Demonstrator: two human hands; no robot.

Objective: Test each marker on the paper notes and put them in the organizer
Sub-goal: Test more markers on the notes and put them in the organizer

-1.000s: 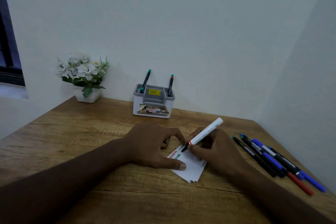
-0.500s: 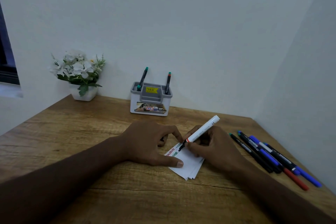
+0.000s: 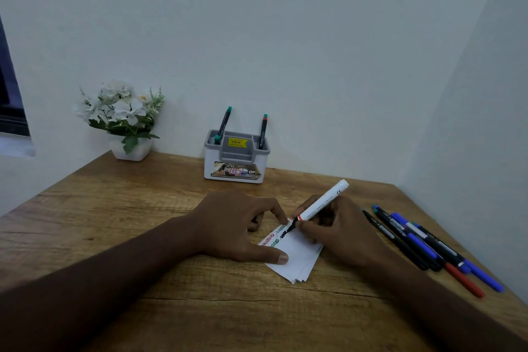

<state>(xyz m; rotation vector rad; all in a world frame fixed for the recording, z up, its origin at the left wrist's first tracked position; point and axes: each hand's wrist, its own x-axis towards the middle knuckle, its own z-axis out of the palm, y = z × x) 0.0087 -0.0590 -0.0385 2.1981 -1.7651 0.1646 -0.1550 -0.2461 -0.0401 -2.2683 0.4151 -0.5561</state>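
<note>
Table [image 3: 120,231] first: organizer [image 3: 236,161] at the back edge, spare pens [image 3: 423,243] along the right edge. Mid-table, my left hand [image 3: 237,226] pins the notes [image 3: 300,257], fingers curled, thumb flat. Right hand [image 3: 340,234] pinches the marker [image 3: 320,204], tip on paper. I'd keep strokes short and light. The black scribble has grown since a second ago.

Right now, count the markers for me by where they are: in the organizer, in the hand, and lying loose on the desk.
In the organizer: 2 markers
In the right hand: 1 white marker
Loose on the desk: about 5 pens, overlapping, so the count is uncertain
Total: about 8
</note>
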